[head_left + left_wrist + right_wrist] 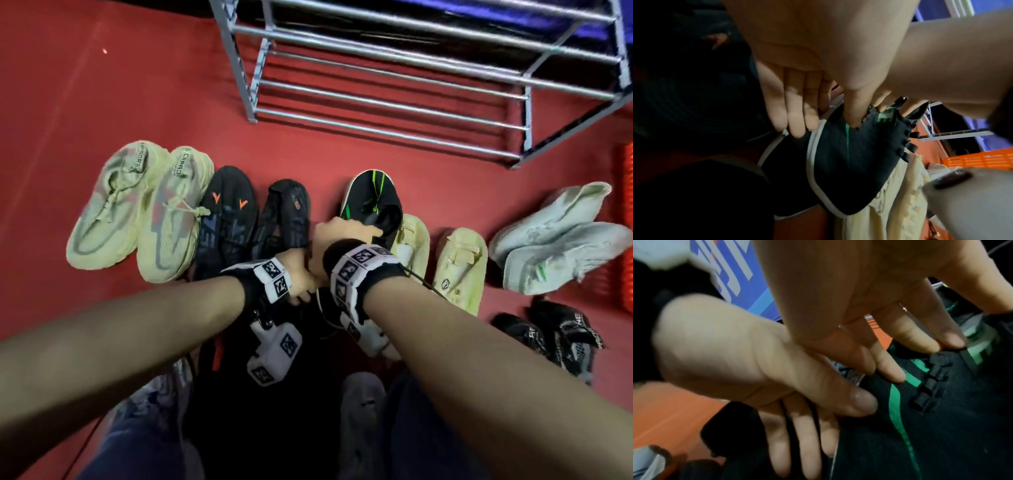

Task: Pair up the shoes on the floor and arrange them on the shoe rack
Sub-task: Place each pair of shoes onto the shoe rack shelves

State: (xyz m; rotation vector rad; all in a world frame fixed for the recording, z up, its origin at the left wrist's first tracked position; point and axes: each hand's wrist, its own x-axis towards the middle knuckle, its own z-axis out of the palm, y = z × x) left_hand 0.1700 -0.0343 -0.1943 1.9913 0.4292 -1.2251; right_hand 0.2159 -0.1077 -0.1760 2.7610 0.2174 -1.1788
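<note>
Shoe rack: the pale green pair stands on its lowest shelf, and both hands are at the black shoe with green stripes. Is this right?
No. The head view shows the pale green pair on the red floor, left end of the row, not on the shoe rack. The left hand and right hand are at the black shoe with green stripes.

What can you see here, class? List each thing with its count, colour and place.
Shoe rack: one, grey metal, top.
Chunky trainers: two, pale yellow-green, far left.
Orange-marked trainers: two, black, beside those.
Black-and-green shoes: two, centre, one mostly hidden.
Yellowish shoes: two, pale, right of centre.
Knit trainers: two, whitish, far right.
Lettered trainers: two, black, lower right.
Crate: one, orange, right edge.
Floor: red.
Left grip: one bare hand, pinching a black-and-green shoe.
Right grip: one bare hand, gripping that shoe's collar.
</note>
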